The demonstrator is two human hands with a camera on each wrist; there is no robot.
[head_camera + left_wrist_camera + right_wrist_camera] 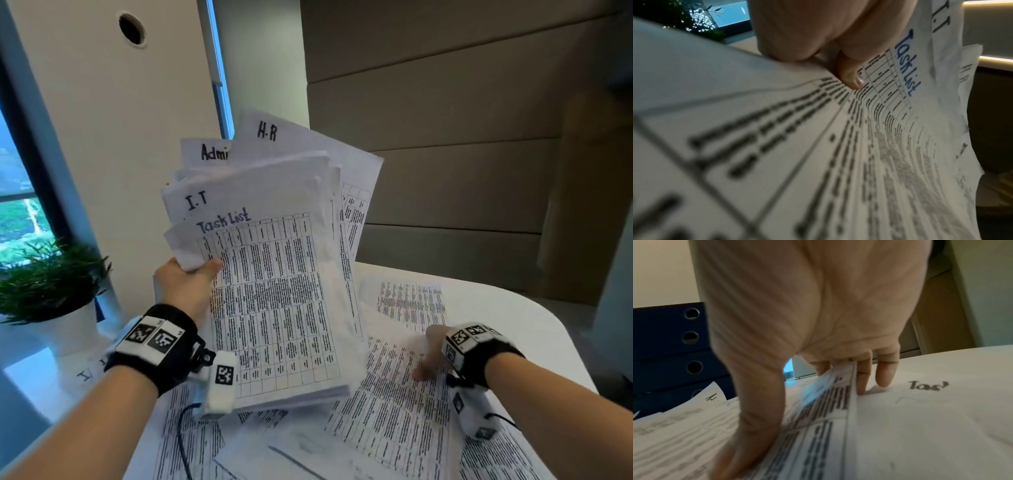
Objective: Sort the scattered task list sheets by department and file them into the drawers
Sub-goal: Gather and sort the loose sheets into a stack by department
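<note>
Gripping a fanned stack [274, 274], left hand [186, 284]; right hand [433, 356], blurred, pinches a table sheet [818, 426].

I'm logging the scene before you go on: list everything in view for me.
stack of sheets: one, white, held up over the table; tops read Task List, I.T, Admin, H.R
loose sheets: several, white with black print, scattered on the table
table: one, white
potted plant: one, green in a white pot, at left by the window
drawers: dark blue, round holes, behind the sheets
left hand: grips the stack
right hand: pinches a sheet on the table
</note>
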